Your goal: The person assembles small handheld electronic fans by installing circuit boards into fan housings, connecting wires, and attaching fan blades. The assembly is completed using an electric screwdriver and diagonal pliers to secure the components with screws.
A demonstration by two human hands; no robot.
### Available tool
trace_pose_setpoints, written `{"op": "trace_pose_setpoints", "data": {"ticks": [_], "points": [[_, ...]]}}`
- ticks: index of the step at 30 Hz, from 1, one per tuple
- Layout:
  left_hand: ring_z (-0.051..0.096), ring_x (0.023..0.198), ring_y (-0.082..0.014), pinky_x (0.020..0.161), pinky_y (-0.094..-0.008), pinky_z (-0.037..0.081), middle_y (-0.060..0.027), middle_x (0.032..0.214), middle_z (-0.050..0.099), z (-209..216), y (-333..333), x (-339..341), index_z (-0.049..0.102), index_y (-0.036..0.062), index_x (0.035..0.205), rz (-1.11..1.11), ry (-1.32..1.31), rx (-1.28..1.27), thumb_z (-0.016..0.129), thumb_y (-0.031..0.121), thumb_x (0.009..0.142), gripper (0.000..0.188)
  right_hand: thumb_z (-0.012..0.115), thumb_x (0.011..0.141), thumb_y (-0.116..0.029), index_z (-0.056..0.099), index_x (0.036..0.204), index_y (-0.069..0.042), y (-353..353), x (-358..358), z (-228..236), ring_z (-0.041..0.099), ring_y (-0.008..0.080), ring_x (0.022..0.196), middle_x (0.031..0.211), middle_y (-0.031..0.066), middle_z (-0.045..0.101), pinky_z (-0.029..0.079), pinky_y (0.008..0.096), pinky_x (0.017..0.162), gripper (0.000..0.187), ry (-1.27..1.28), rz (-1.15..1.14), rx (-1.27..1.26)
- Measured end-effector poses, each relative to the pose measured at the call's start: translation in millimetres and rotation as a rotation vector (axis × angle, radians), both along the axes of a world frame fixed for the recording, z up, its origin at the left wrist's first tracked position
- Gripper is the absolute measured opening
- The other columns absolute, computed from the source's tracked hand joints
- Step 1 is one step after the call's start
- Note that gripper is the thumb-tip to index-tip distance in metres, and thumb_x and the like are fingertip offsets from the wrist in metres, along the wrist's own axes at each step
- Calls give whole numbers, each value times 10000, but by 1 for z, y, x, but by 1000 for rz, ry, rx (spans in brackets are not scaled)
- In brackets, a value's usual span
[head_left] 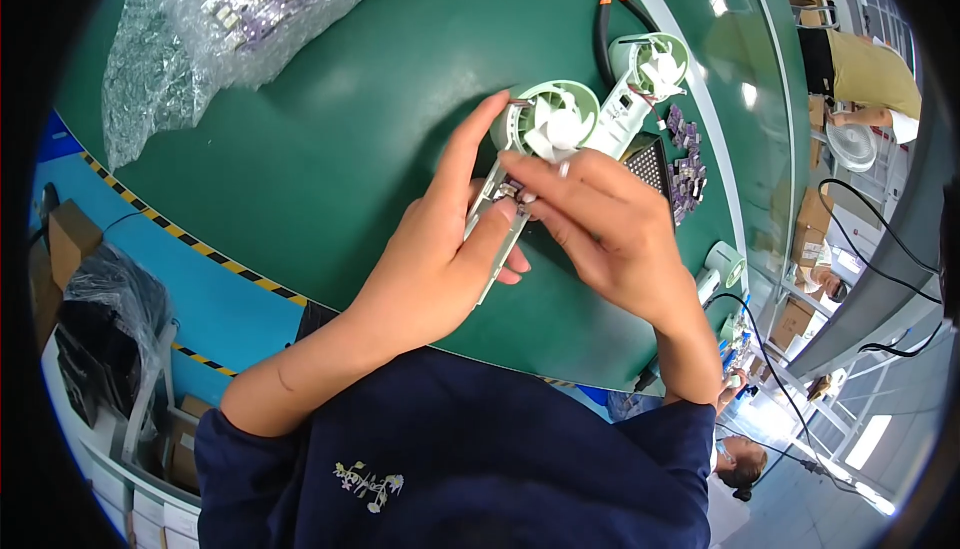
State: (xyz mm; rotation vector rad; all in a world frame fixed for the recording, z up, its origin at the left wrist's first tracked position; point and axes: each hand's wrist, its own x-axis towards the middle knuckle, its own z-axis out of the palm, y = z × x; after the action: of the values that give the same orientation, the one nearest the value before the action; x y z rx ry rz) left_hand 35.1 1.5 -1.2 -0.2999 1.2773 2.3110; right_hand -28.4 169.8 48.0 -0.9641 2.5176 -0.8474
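My left hand (pixel 440 249) is closed around the handle of a pale green handheld fan (pixel 555 121), whose round head with white blades points away from me. In the handle's open shell sits a small purple circuit board (pixel 513 192), partly covered by my fingers. Pinched together, the fingertips of my right hand (pixel 610 214) press at that board; whether they hold a wire or the board's edge is hidden. Just beyond, a second handheld fan (pixel 660 67) with its inside showing lies on the green table (pixel 380 79).
Pliers (pixel 603 24) with black and orange handles lie at the far side. Purple circuit boards (pixel 687 174) are heaped right of a black perforated tray (pixel 648 164). Bubble wrap (pixel 150 79) holding more boards is at far left. Another fan (pixel 722 267) and a black cable (pixel 765 349) are at right.
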Motion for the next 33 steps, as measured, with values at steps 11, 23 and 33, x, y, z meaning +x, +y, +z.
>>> {"op": "trace_pose_setpoints", "data": {"ticks": [11, 23, 33], "points": [[642, 716, -168, 681, -314, 563, -139, 1070, 603, -2, 0, 0, 134, 160, 1562, -5, 10, 11, 430, 49, 1011, 635, 783, 724, 13, 723, 950, -41, -3, -6, 5, 610, 210, 757, 843, 61, 684, 495, 326, 648, 240, 122, 43, 21], [630, 698, -136, 668, -291, 570, -102, 1025, 600, -3, 3, 0, 134, 160, 1564, -3, -9, 4, 452, 57, 1019, 639, 774, 715, -4, 662, 922, -33, -11, -4, 7, 594, 286, 899, 1105, 100, 581, 499, 373, 673, 238, 390, 85, 219], [676, 738, -232, 705, -367, 579, -166, 1060, 620, -3, 4, -1, 129, 141, 1551, -31, 4, -42, 402, 54, 1006, 615, 737, 719, -23, 614, 816, -28, -25, -9, 15, 566, 299, 1038, 1112, 76, 570, 504, 396, 769, 158, 432, 206, 265]]}}
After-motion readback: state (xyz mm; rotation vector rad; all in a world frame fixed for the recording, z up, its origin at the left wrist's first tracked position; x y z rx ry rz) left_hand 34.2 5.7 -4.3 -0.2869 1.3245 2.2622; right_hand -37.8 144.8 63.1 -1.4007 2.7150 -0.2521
